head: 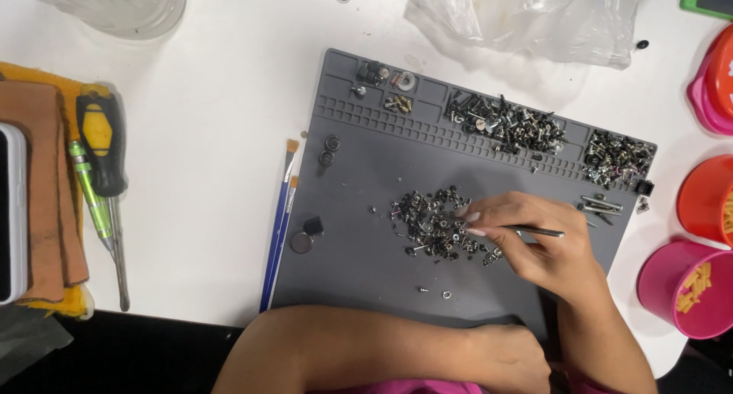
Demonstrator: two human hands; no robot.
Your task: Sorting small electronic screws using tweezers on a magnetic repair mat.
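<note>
Screw pile [437, 224] on mat [359, 272]; brushes [281, 218] lie left.

Right hand [534, 245] reaching in from lower right, thumb and forefinger pinched together, fingertips [472, 217] pointing left, wrist angled upward. Left forearm lying crosswise along the near edge, left hand [510, 357] curled loosely under the right wrist.

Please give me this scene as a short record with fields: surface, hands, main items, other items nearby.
surface: grey silicone work mat on a white table
right hand: right hand holds thin metal tweezers at a pile of small dark screws
left hand: left hand rests at the mat's near edge, holds nothing visible
mat trays: more screws
left of mat: two blue-handled brushes, yellow-and-black screwdriver
right: pink cup
</note>
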